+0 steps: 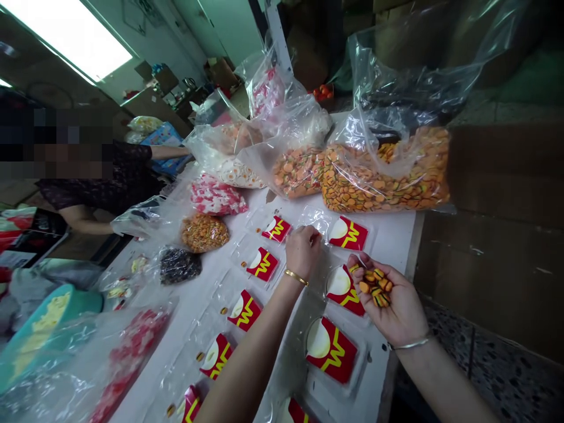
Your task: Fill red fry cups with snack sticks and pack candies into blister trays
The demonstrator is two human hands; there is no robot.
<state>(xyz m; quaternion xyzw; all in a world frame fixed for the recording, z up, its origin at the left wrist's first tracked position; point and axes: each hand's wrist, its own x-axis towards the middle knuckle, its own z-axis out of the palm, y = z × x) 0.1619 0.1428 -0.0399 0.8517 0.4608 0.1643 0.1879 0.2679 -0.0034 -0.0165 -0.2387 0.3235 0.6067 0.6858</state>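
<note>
My right hand [403,311] is cupped palm up and holds a small heap of miniature toy burgers [376,285], orange with dark and green edges. My left hand [304,251], with a gold bangle at the wrist, is closed in a pinch over the far end of the trays; whatever its fingertips hold is mostly hidden. Beneath and around both hands lie clear plastic trays with red and yellow fries-box pieces [349,233]. In the left row, single toy burgers [224,311] sit in the trays beside the fries boxes.
Large clear bags of toy burgers [383,188] stand at the table's far edge. Bags of red-and-white pieces [218,195], brown pieces [205,233] and dark pieces [178,265] lie left. A turquoise basin [83,299] is at left. Another person [127,176] reaches among the bags.
</note>
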